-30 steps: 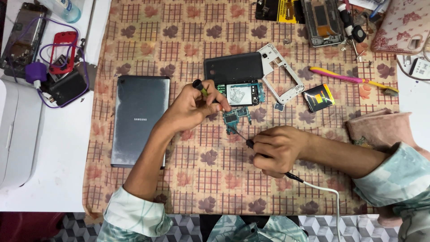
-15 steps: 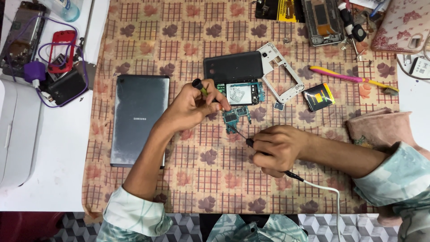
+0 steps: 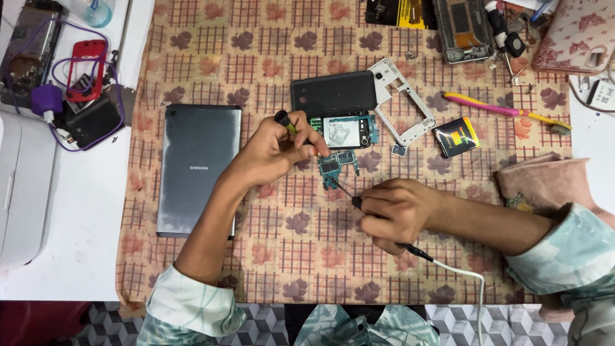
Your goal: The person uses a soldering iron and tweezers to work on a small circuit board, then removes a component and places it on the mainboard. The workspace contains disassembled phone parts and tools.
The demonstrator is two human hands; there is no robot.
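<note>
tablet left of circuit board, toothbrush right

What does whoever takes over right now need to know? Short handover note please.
Left hand: grips a dark-handled tool, fingertips at the small circuit board.
Right hand: holds a corded iron, tip on that board; cord trails off toward the bottom edge.
Board lies on the patterned cloth, just below the opened phone.
Done: phone apart, white frame and battery set aside to the right.
Left: board not back in phone. Grey tablet lies untouched on the left.
</note>
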